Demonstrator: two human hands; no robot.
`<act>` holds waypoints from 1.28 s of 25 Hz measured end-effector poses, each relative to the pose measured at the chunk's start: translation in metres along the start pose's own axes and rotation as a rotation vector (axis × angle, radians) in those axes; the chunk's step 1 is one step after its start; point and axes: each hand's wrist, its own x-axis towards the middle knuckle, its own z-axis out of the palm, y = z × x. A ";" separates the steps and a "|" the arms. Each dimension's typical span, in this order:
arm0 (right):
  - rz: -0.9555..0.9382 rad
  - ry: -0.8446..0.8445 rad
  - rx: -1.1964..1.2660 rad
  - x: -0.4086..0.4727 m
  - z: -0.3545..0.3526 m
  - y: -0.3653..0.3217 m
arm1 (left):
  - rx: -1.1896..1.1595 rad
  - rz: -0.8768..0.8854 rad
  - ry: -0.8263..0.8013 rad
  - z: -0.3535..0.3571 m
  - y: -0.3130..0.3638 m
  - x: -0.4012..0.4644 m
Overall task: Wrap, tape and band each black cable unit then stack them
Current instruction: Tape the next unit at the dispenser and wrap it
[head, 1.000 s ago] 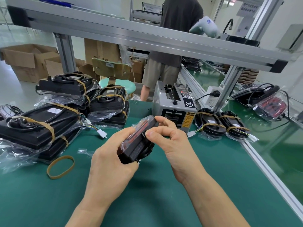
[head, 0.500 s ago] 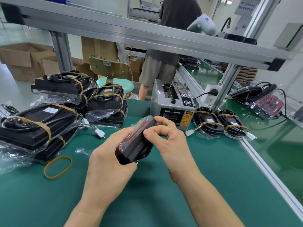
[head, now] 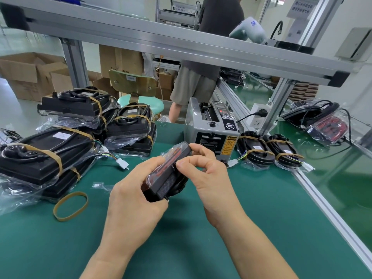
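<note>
A black cable unit (head: 168,181) with a red face under clear plastic wrap is held on edge above the green mat (head: 201,248). My left hand (head: 133,200) grips its near end from the left. My right hand (head: 209,174) pinches the wrap at its upper edge with thumb and fingers. A loose tan rubber band (head: 70,206) lies on the mat to the left. Stacks of wrapped, banded units (head: 50,152) sit at the left, and two more banded units (head: 269,152) lie at the right.
A grey tape dispenser (head: 211,129) stands just behind my hands. An aluminium frame (head: 181,45) crosses overhead, with a rail (head: 322,198) along the mat's right edge. Another wrapped red unit (head: 326,125) sits far right. A person (head: 201,77) stands behind the bench beside cardboard boxes (head: 30,73).
Both hands keep their hold on the unit. The view has shifted slightly; the unit and hands stay almost in place.
</note>
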 end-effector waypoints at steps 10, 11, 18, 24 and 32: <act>-0.099 0.082 -0.195 -0.002 0.004 0.000 | 0.017 0.011 0.004 -0.001 -0.001 0.001; -0.103 0.088 -0.194 -0.003 0.004 0.000 | 0.017 0.012 0.003 -0.001 -0.002 0.001; 0.051 0.037 0.015 0.001 0.005 0.006 | -0.004 0.014 -0.012 -0.002 0.000 0.000; 0.005 -0.097 -0.082 0.004 -0.005 0.002 | -0.071 -0.010 -0.045 -0.007 -0.004 0.002; 0.048 -0.165 -0.093 0.016 -0.037 0.013 | -0.423 -0.031 -0.100 -0.038 -0.026 0.006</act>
